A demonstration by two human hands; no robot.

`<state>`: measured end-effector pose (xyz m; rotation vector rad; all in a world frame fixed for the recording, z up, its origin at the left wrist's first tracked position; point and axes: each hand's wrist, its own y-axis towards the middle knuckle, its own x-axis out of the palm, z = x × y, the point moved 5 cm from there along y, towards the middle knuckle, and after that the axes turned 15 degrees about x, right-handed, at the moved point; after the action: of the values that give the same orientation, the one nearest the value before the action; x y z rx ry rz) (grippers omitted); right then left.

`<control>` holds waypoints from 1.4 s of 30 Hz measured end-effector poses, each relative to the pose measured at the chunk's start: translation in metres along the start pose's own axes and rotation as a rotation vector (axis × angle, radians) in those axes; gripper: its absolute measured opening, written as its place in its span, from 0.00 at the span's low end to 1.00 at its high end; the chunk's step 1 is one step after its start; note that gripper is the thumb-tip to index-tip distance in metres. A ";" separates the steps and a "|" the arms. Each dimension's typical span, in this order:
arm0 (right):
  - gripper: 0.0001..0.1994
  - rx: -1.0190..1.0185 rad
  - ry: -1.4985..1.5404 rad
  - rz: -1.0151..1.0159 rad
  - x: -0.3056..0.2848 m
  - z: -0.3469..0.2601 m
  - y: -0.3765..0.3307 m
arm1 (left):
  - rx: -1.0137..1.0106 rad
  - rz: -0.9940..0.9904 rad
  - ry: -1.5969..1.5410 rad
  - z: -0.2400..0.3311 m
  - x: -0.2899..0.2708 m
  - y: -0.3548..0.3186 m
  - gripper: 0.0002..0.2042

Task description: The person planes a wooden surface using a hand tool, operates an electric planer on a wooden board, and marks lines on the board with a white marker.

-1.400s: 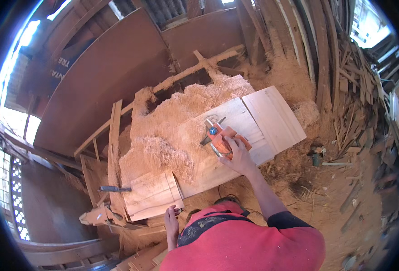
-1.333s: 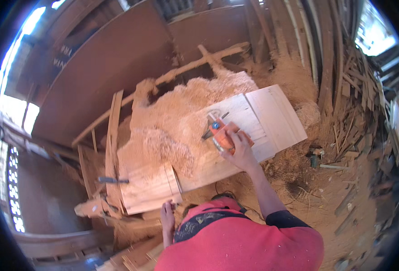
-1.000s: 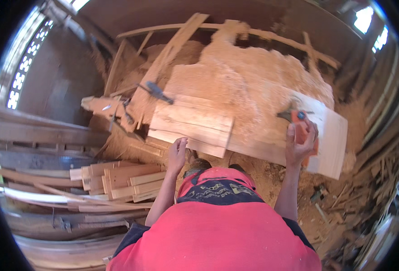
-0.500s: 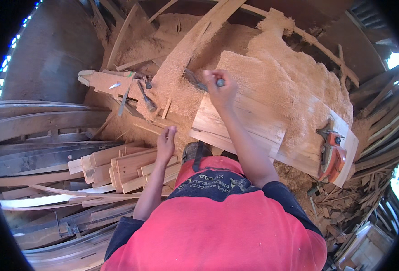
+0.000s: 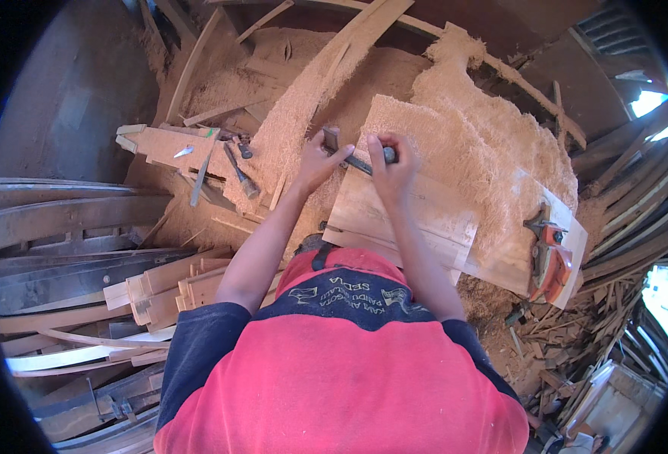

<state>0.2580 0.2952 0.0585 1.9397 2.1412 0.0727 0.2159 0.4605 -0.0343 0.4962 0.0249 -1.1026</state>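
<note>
My right hand (image 5: 396, 172) is closed around the handle of a dark chisel (image 5: 360, 164), whose rounded butt end shows between thumb and fingers. At its other end, my left hand (image 5: 316, 165) has thumb and fingers pinched at the dark metal blade. Both hands are above the near-left part of a pale wooden board (image 5: 379, 200), which shavings partly cover. Whether the chisel touches the board cannot be made out.
An orange electric planer (image 5: 552, 265) rests at the board's right end. To the left, another chisel (image 5: 241, 175) lies by a narrow metal strip (image 5: 203, 178) on a timber (image 5: 156, 144). Shavings (image 5: 470, 106) heap over the boards; cut planks (image 5: 160, 295) are stacked lower left.
My left hand has moved up and right from beside the board and now pinches the blade. My right hand has shifted slightly right and down, still holding the chisel.
</note>
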 end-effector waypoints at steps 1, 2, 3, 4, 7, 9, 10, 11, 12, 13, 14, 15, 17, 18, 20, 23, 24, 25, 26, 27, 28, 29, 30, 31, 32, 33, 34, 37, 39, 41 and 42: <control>0.17 -0.048 -0.072 0.156 0.000 -0.002 -0.011 | -0.125 -0.013 -0.057 -0.012 0.008 -0.004 0.19; 0.17 -0.096 -0.144 0.312 -0.004 -0.005 -0.018 | -0.125 -0.018 -0.057 -0.019 0.012 -0.002 0.19; 0.17 -0.091 -0.144 0.314 -0.003 -0.005 -0.015 | -0.163 0.009 -0.101 -0.035 0.015 -0.001 0.16; 0.16 -0.009 -0.166 0.212 -0.003 -0.001 -0.006 | -0.205 0.028 -0.148 -0.044 0.019 -0.001 0.14; 0.15 0.177 -0.236 -0.287 -0.014 0.014 0.026 | -0.157 0.028 -0.130 -0.055 0.019 -0.004 0.14; 0.14 0.281 -0.276 -0.681 -0.009 0.020 0.026 | -0.153 -0.010 -0.117 -0.057 0.023 0.001 0.14; 0.14 0.376 -0.180 -0.695 -0.009 0.020 0.025 | -0.148 -0.039 -0.098 -0.056 0.023 0.000 0.15; 0.15 0.470 -0.083 -0.707 -0.007 0.022 0.020 | -0.154 -0.048 -0.102 -0.055 0.022 -0.004 0.15; 0.15 0.471 -0.084 -0.703 0.003 0.021 0.008 | -0.162 -0.074 -0.055 -0.055 0.020 -0.003 0.15; 0.16 0.280 -0.067 -0.277 0.001 0.010 -0.001 | -0.168 -0.094 -0.005 -0.056 0.018 -0.001 0.15; 0.16 0.087 -0.048 0.145 -0.009 0.001 -0.014 | -0.170 -0.091 -0.004 -0.056 0.018 -0.003 0.15; 0.16 0.087 -0.049 0.148 -0.006 0.004 -0.015 | -0.142 -0.058 0.008 -0.054 0.018 -0.003 0.15; 0.17 0.039 -0.089 0.225 -0.005 0.010 -0.012 | -0.113 -0.028 0.019 -0.051 0.019 -0.003 0.15; 0.17 0.039 -0.087 0.229 -0.012 0.012 -0.003 | -0.097 -0.037 0.031 -0.049 0.019 -0.001 0.15; 0.15 0.130 -0.215 -0.429 -0.006 0.017 0.017 | -0.070 -0.055 0.046 -0.046 0.017 0.001 0.16; 0.17 0.496 -0.163 -0.793 -0.013 0.016 0.022 | -0.067 -0.090 0.004 -0.044 0.019 0.000 0.16; 0.17 0.499 -0.164 -0.771 -0.017 0.020 0.018 | -0.082 -0.101 0.060 -0.040 0.021 0.001 0.15; 0.17 0.276 -0.215 -0.528 -0.022 0.012 0.017 | -0.094 -0.103 0.121 -0.040 0.020 0.003 0.15; 0.18 0.056 -0.264 -0.281 -0.030 0.002 0.012 | -0.082 -0.113 0.116 -0.042 0.020 0.005 0.15; 0.18 0.048 -0.262 -0.281 -0.028 -0.002 0.002 | -0.077 -0.089 0.053 -0.054 0.015 0.001 0.14; 0.18 0.047 -0.356 -0.147 -0.036 -0.003 -0.009 | -0.077 -0.075 -0.018 -0.057 0.016 -0.001 0.14; 0.18 0.047 -0.449 -0.014 -0.043 -0.005 -0.015 | -0.075 -0.080 -0.023 -0.061 0.017 -0.001 0.14; 0.18 0.053 -0.453 -0.003 -0.045 -0.006 -0.017 | -0.116 -0.088 -0.047 -0.062 0.018 -0.001 0.14; 0.18 0.059 -0.489 -0.004 -0.046 -0.007 -0.019 | -0.158 -0.095 -0.070 -0.063 0.019 -0.002 0.13; 0.17 0.065 -0.524 -0.006 -0.047 -0.007 -0.020 | -0.159 -0.103 -0.072 -0.061 0.019 -0.005 0.13; 0.17 0.060 -0.522 0.004 -0.052 -0.007 -0.014 | -0.125 -0.117 -0.055 -0.059 0.018 -0.002 0.13; 0.18 0.124 -0.408 -0.191 -0.054 -0.001 -0.006 | -0.090 -0.128 -0.040 -0.058 0.018 0.001 0.13; 0.20 0.161 -0.152 -0.409 -0.056 0.006 0.002 | -0.063 -0.094 -0.049 -0.059 0.021 0.003 0.15; 0.20 0.128 -0.013 -0.428 -0.061 0.004 -0.002 | -0.072 -0.111 -0.028 -0.062 0.025 0.003 0.14; 0.21 -0.114 -0.489 -0.112 -0.059 -0.017 -0.018 | -0.078 -0.127 0.001 -0.065 0.017 0.003 0.14; 0.23 0.081 -0.484 -0.118 -0.054 -0.013 -0.022 | -0.043 -0.144 0.009 -0.068 0.012 0.004 0.13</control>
<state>0.2384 0.2413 0.0744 1.6493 1.9427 -0.4634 0.2398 0.4786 -0.0970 0.4657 0.0932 -1.2387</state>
